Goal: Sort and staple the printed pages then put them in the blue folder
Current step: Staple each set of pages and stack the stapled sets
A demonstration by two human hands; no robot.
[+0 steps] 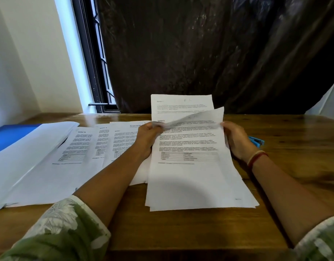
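Observation:
A stack of printed pages (196, 178) lies on the wooden table (181, 230) in front of me, its top sheet headed "Section 3". My left hand (146, 140) grips the stack's upper left corner and bends a sheet's top edge over. My right hand (236, 141) holds the stack's upper right edge. Another page stands up behind them. Several printed pages (98, 146) are spread out to the left. The blue folder (9, 136) lies at the far left, mostly under white sheets. A blue stapler (257, 142) peeks out behind my right hand.
A large white sheet (28, 161) covers the folder's near part. A dark plastic curtain (209, 53) hangs behind the table, with a barred window (98, 72) to its left. The table's front edge runs near my sleeves.

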